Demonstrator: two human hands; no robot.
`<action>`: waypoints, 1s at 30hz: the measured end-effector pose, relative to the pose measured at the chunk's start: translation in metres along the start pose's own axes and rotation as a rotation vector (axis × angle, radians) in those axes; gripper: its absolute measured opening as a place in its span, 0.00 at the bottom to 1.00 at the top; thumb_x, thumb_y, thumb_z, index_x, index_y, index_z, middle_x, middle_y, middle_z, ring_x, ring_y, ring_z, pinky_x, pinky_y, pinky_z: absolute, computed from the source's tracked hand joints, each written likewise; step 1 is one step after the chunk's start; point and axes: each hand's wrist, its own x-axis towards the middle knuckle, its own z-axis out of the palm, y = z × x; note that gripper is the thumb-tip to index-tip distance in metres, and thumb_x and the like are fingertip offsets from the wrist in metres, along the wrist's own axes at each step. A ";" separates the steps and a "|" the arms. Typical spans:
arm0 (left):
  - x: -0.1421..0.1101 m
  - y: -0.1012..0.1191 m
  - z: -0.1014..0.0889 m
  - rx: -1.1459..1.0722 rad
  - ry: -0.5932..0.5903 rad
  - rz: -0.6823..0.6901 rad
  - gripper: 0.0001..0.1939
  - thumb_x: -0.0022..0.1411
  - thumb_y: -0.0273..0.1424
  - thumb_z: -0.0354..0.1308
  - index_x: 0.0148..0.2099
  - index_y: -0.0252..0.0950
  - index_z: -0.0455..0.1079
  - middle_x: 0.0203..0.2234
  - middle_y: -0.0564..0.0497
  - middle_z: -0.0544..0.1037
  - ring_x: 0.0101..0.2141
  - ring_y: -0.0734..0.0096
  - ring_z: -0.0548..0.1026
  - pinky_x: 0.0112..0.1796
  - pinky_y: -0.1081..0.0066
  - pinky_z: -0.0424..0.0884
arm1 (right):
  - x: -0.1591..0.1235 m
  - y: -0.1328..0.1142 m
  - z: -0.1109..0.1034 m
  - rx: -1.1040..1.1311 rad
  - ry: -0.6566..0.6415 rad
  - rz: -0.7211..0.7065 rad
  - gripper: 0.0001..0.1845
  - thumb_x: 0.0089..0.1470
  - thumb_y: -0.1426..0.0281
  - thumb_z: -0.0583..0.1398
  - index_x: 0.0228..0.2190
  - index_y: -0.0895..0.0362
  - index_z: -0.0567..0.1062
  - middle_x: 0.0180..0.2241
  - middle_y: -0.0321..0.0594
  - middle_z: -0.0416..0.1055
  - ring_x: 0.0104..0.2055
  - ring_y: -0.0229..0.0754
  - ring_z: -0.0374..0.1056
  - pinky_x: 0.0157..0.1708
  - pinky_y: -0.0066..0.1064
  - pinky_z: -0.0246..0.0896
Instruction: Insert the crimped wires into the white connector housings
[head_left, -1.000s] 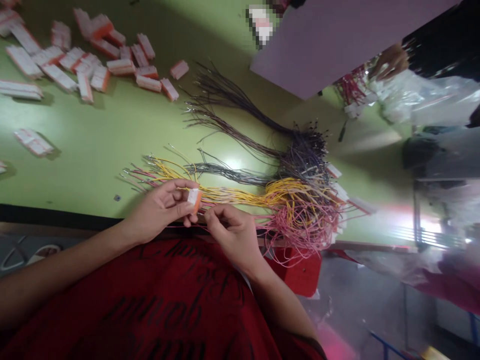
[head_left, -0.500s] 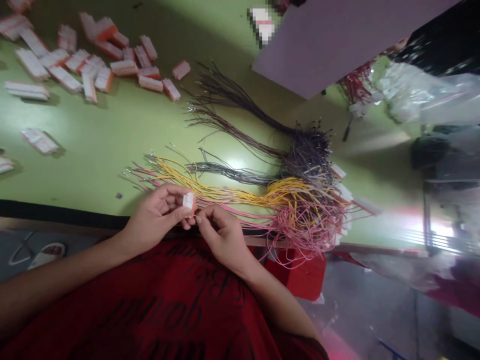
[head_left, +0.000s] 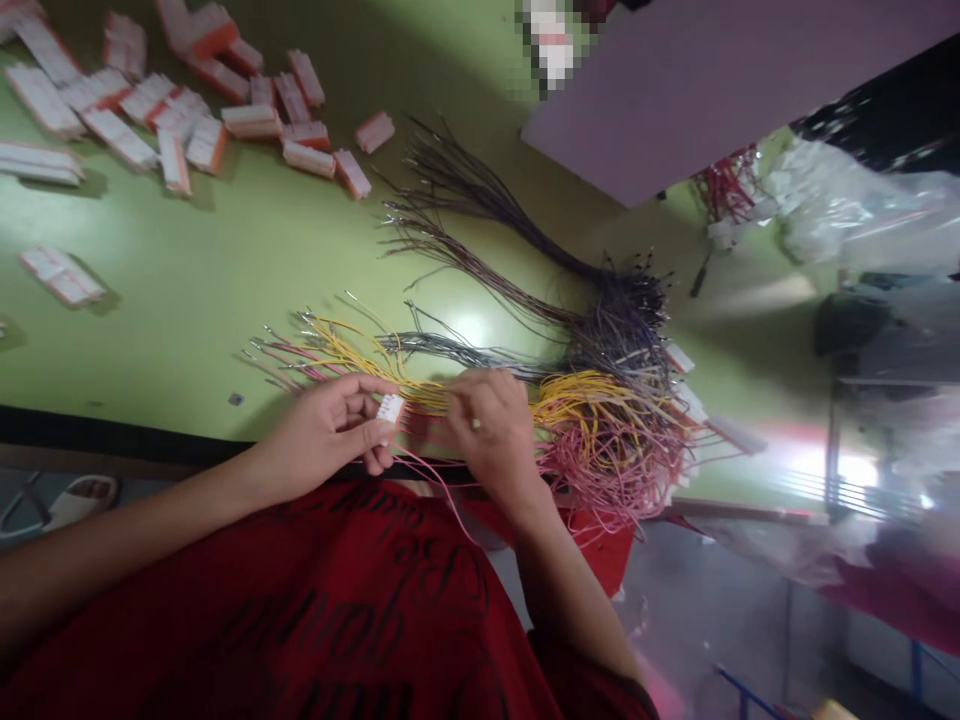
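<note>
My left hand (head_left: 341, 430) is closed around a small white and orange connector housing (head_left: 390, 408), pinched between thumb and fingers. From the housing's right side a pink wire (head_left: 442, 483) runs out and loops down in front of my shirt. My right hand (head_left: 491, 420) is just right of the housing, over the yellow wires (head_left: 420, 393), its fingers curled inward. What the right fingertips hold, if anything, is hidden. Pink wires (head_left: 611, 480) lie tangled on the table's near edge, and dark wires (head_left: 517, 225) are fanned out beyond the yellow ones.
Several white and orange connector housings (head_left: 202, 140) lie scattered at the back left of the green table (head_left: 225, 240). A mauve panel (head_left: 637, 110) slants over the back right. Clear plastic bags (head_left: 832, 200) and red wires (head_left: 727, 185) are at the right. A red stool (head_left: 604, 555) stands below the edge.
My right hand has moved away from the housing, up and right onto the yellow wires. A pink wire now hangs from the housing, which remains in my left hand.
</note>
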 end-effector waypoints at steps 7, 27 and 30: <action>0.003 -0.003 -0.006 0.063 -0.076 -0.098 0.30 0.58 0.30 0.64 0.61 0.33 0.62 0.23 0.58 0.76 0.22 0.68 0.79 0.25 0.70 0.75 | -0.015 -0.002 -0.051 0.621 0.140 0.314 0.03 0.58 0.71 0.62 0.31 0.52 0.74 0.30 0.37 0.74 0.35 0.42 0.71 0.38 0.36 0.66; 0.037 0.021 0.006 -0.192 0.038 -0.037 0.25 0.55 0.37 0.70 0.52 0.34 0.70 0.26 0.51 0.80 0.24 0.68 0.79 0.25 0.72 0.74 | 0.015 -0.021 -0.017 0.546 -0.029 0.524 0.06 0.56 0.67 0.61 0.31 0.53 0.80 0.24 0.36 0.74 0.32 0.42 0.73 0.29 0.31 0.66; 0.038 0.020 0.005 -0.217 0.020 -0.054 0.24 0.55 0.37 0.70 0.52 0.35 0.71 0.25 0.51 0.80 0.24 0.68 0.79 0.25 0.73 0.74 | 0.018 -0.023 -0.017 0.487 0.009 0.494 0.07 0.56 0.69 0.61 0.30 0.53 0.80 0.24 0.36 0.75 0.32 0.42 0.73 0.31 0.32 0.67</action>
